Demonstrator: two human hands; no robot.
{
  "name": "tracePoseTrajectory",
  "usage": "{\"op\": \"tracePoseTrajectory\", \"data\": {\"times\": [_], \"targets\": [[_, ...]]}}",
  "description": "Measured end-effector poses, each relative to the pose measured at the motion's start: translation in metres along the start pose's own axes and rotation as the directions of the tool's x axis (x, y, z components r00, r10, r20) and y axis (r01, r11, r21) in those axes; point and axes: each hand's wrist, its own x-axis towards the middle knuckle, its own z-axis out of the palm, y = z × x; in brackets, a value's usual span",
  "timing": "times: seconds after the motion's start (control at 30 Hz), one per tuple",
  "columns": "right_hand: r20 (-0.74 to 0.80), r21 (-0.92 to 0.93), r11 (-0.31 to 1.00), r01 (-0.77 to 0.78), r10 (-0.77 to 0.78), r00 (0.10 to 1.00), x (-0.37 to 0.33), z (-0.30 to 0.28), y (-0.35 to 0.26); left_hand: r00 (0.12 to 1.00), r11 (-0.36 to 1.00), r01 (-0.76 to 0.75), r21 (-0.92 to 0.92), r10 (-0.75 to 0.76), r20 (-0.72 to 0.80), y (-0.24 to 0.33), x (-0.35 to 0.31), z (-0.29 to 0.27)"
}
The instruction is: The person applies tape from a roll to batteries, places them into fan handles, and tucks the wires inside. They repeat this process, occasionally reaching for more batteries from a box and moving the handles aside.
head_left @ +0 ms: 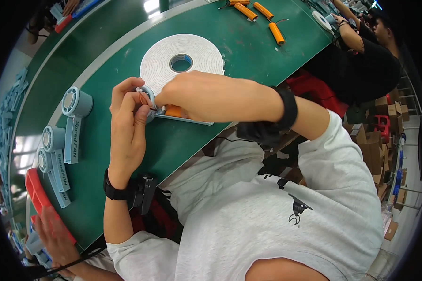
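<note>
Left hand clamped on a pale-blue fan housing; right hand alongside, its grip hidden. Tugging could break the thin wires.

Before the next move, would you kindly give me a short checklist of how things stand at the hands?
1. Fan casing steadied: ok, left hand at its round head.
2. Casing closed: not ok, orange cell shows along the handle.
3. Wires tucked in: not ok, some stand out by the left fingers.
4. Right hand grip: cannot tell, fingertips hidden.
5. White tape roll lying flat: ok, just beyond the hands.
</note>
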Motion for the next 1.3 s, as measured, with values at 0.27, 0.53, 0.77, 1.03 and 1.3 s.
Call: {"op": "tracePoseTrajectory", "data": {"times": [0.27, 0.53, 0.77, 1.03, 1.3], "targets": [[-0.214, 0.399, 0.915, -0.055, 0.151, 0.965, -0.045, 0.222, 0.126, 0.986, 0.954, -0.164, 0.252, 0.157, 0.048, -0.135, -0.102, 0.131], [-0.527, 0.330, 0.928, 0.175, 0.028, 0.849, -0.134, 0.177, 0.202, 0.963, 0.918, -0.016, 0.396, -0.093, 0.254, -0.106, -0.049, 0.151], [-0.707, 0.116, 0.466, -0.877, 0.659, 0.256, -0.261, 0.044, 0.346, 0.994, 0.843, 0.032, 0.537, 0.028, -0.104, -0.232, 0.111, 0.083], [-0.714, 0.005, 0.653, -0.758, 0.533, 0.455, -0.203, 0.062, 0.363, 0.972, 0.414, 0.020, 0.910, 0.204, -0.114, -0.244, 0.119, 0.126], [-0.463, 0.701, 0.713, 0.020, 0.434, 0.773, -0.228, 0.143, 0.258, 0.961, 0.749, -0.177, 0.639, -0.008, 0.275, -0.098, -0.022, 0.255]]}}
